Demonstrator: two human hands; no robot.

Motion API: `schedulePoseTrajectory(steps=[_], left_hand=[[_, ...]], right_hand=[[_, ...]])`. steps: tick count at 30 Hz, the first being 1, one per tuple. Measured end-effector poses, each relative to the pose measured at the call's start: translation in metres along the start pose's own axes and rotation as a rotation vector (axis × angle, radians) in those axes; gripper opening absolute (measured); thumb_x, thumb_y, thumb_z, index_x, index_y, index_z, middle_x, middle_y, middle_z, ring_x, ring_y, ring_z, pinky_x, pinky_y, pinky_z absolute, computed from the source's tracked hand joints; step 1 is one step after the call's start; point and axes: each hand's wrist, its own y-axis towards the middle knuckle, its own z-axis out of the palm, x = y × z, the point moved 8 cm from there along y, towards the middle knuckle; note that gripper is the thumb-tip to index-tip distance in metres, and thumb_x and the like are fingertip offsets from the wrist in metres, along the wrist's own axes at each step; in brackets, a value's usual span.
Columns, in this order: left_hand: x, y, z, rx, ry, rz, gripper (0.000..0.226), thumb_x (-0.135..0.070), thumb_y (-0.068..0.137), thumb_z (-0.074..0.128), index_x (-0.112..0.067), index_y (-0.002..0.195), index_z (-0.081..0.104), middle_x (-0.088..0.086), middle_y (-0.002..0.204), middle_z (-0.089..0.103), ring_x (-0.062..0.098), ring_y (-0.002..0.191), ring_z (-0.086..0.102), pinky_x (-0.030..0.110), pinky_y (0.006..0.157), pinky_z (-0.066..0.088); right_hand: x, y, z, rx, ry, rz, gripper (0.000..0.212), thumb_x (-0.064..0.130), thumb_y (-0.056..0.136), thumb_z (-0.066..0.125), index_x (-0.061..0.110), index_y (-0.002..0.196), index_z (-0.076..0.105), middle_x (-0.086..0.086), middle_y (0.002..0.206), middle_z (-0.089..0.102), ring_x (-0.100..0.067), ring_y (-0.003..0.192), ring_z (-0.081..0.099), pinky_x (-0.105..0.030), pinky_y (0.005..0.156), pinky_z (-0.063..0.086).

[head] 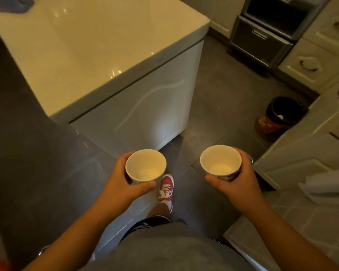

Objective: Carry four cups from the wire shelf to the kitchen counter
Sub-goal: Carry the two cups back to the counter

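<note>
I hold one white cup in each hand, both upright, with nothing showing inside. My left hand (123, 182) wraps around the left cup (145, 165) at lower centre. My right hand (241, 180) wraps around the right cup (220, 160), which has a dark pattern on its outer wall. Both cups hang over the grey tiled floor, just short of the near corner of a glossy white counter (82, 45) that fills the upper left. The wire shelf is out of view.
A dark bin (278, 116) with a red patterned base stands on the floor at right, beside white cabinets (309, 63). An oven with a grey drawer (262, 34) is at the top right. A red shoe (166, 189) is below the cups.
</note>
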Motion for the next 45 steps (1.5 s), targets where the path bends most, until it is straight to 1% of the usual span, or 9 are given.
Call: schedulePoseTrajectory(steps=[8, 13, 16, 22, 27, 35, 40, 42, 45], left_hand=[[-0.060, 0.170, 0.032, 0.227, 0.020, 0.102, 0.080, -0.017, 0.059, 0.092, -0.042, 0.119, 0.046, -0.022, 0.114, 0.061, -0.008, 0.104, 0.059, 0.006, 0.074, 0.049], [-0.115, 0.246, 0.096, 0.398, 0.069, 0.187, 0.079, -0.009, 0.062, 0.089, -0.034, 0.122, 0.046, -0.014, 0.119, 0.059, -0.009, 0.105, 0.059, 0.005, 0.077, 0.047], [-0.145, 0.283, 0.147, 0.487, 0.080, 0.218, 0.080, -0.007, 0.062, 0.089, -0.023, 0.128, 0.045, -0.009, 0.121, 0.058, -0.007, 0.104, 0.059, 0.005, 0.078, 0.047], [-0.202, 0.346, 0.262, 0.598, 0.111, 0.291, 0.074, -0.004, 0.063, 0.087, -0.035, 0.116, 0.045, -0.018, 0.114, 0.055, -0.019, 0.099, 0.056, 0.000, 0.074, 0.045], [-0.242, 0.396, 0.328, 0.606, 0.115, 0.260, 0.073, -0.022, 0.060, 0.088, -0.037, 0.118, 0.046, -0.018, 0.116, 0.056, -0.017, 0.102, 0.055, 0.000, 0.072, 0.045], [-0.264, 0.462, 0.346, 0.472, 0.135, 0.163, 0.077, -0.042, 0.051, 0.083, -0.047, 0.117, 0.045, -0.025, 0.115, 0.054, -0.004, 0.106, 0.056, 0.011, 0.070, 0.053], [-0.265, 0.517, 0.345, 0.374, 0.133, 0.097, 0.077, -0.043, 0.051, 0.082, -0.048, 0.118, 0.043, -0.025, 0.117, 0.052, -0.001, 0.108, 0.055, 0.013, 0.074, 0.051], [-0.265, 0.545, 0.346, 0.357, 0.120, 0.082, 0.077, -0.045, 0.053, 0.086, -0.049, 0.117, 0.043, -0.031, 0.111, 0.055, -0.011, 0.106, 0.054, 0.013, 0.072, 0.053], [-0.268, 0.596, 0.346, 0.314, 0.087, 0.057, 0.078, -0.048, 0.051, 0.089, -0.054, 0.115, 0.045, -0.038, 0.107, 0.055, -0.009, 0.106, 0.055, 0.015, 0.073, 0.054]], right_hand=[[0.019, 0.107, -0.034, -0.190, 0.020, 0.048, 0.088, 0.025, 0.053, 0.092, 0.070, 0.109, 0.040, 0.050, 0.105, 0.050, 0.025, 0.101, 0.050, -0.011, 0.080, 0.042], [0.006, 0.129, -0.087, -0.373, 0.064, 0.133, 0.088, 0.030, 0.050, 0.091, 0.049, 0.121, 0.043, 0.034, 0.112, 0.053, 0.017, 0.103, 0.053, -0.012, 0.080, 0.043], [-0.010, 0.138, -0.122, -0.451, 0.076, 0.171, 0.089, 0.016, 0.053, 0.093, 0.047, 0.120, 0.042, 0.027, 0.115, 0.052, 0.004, 0.105, 0.054, -0.020, 0.084, 0.044], [-0.048, 0.168, -0.196, -0.556, 0.102, 0.233, 0.086, 0.006, 0.054, 0.092, 0.053, 0.110, 0.045, 0.027, 0.112, 0.055, 0.024, 0.096, 0.053, -0.012, 0.077, 0.042], [-0.075, 0.224, -0.258, -0.518, 0.119, 0.277, 0.092, 0.012, 0.054, 0.093, 0.068, 0.105, 0.042, 0.039, 0.105, 0.057, 0.026, 0.095, 0.053, -0.002, 0.064, 0.046], [-0.055, 0.361, -0.316, -0.346, 0.101, 0.205, 0.090, 0.029, 0.054, 0.092, 0.055, 0.120, 0.037, 0.050, 0.108, 0.047, 0.024, 0.106, 0.046, -0.007, 0.078, 0.042], [-0.045, 0.463, -0.325, -0.254, 0.103, 0.164, 0.092, 0.035, 0.053, 0.091, 0.055, 0.124, 0.036, 0.039, 0.115, 0.048, 0.014, 0.112, 0.048, -0.015, 0.086, 0.044], [-0.041, 0.508, -0.324, -0.217, 0.075, 0.133, 0.091, 0.034, 0.054, 0.091, 0.060, 0.120, 0.035, 0.043, 0.114, 0.047, 0.017, 0.111, 0.047, -0.010, 0.083, 0.042], [-0.033, 0.570, -0.327, -0.205, 0.019, 0.106, 0.091, 0.037, 0.052, 0.091, 0.068, 0.115, 0.033, 0.051, 0.109, 0.043, 0.026, 0.107, 0.043, 0.001, 0.067, 0.044]])
